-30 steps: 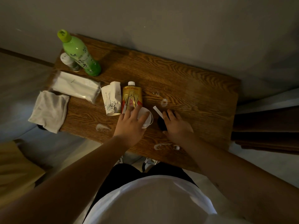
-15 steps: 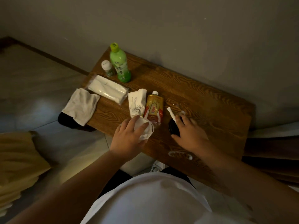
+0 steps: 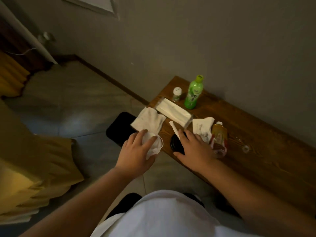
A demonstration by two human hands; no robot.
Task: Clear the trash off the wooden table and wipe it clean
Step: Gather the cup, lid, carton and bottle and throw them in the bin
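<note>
Left hand grips a white cup off the wooden table; right hand clutches trash over tiled floor

Bare wooden table lies open at the right; bottles, tissue pack and cloth crowd the left end.

One cam only, head-mounted, wide-angle, so no 2nd view to overlap. Looks fwd and steeply down over the wearer's white shirt at 6 o'clock. Bench runs diagonally from approx 1 to 4 o'clock, close in, within arm's reach. Floor fills 9–11 o'clock; wall at 12. Both forearms enter from the bottom edge.
</note>
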